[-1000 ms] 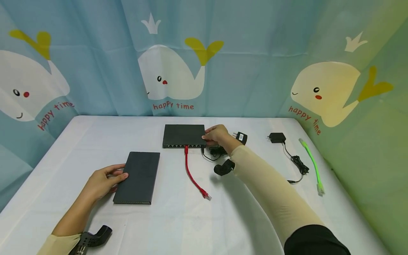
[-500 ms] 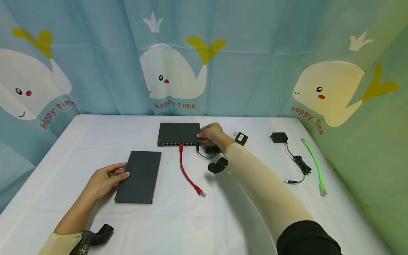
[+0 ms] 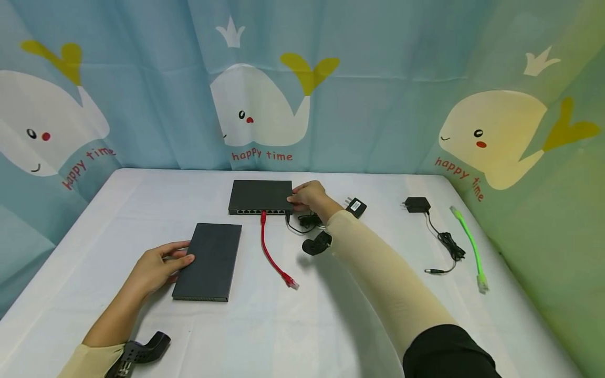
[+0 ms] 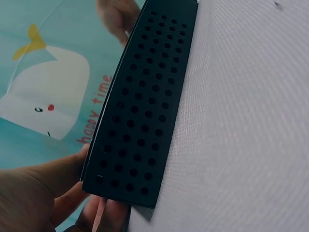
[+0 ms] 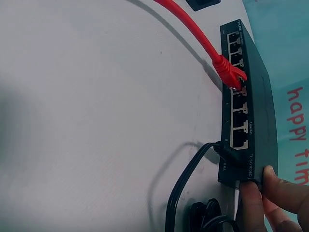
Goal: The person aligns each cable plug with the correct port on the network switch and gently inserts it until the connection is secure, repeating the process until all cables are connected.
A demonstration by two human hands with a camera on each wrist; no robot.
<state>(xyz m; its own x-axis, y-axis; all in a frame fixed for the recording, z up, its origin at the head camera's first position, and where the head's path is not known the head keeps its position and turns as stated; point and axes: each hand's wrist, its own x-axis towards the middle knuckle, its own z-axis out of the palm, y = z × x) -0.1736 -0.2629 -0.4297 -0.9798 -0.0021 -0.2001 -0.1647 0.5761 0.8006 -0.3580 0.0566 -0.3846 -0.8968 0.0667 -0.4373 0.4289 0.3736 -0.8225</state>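
Toward the back of the white table lies a black network switch (image 3: 260,194). My right hand (image 3: 309,199) grips its right end, thumb on top and fingers at the side. A red network cable (image 5: 193,31) is plugged into the row of ports, its other plug loose on the cloth. Beside the ports, a black power plug (image 5: 231,155) sits in the end socket. Nearer and to the left is a second black switch (image 3: 208,262) with a perforated side (image 4: 140,106), its ports out of sight. My left hand (image 3: 153,268) holds its left edge, thumb on top.
Behind the right forearm lie a power adapter (image 3: 356,207) and a coiled cord (image 3: 308,220). On the right are another adapter (image 3: 417,205) with a bundled cord (image 3: 451,245) and a green network cable (image 3: 468,239). A whale-print curtain (image 3: 378,121) borders the table.
The far switch has slid left in my right hand's grip, drawing the red cable and power cord along. My left hand and the near switch hold nearly still; the head view shifts slightly.
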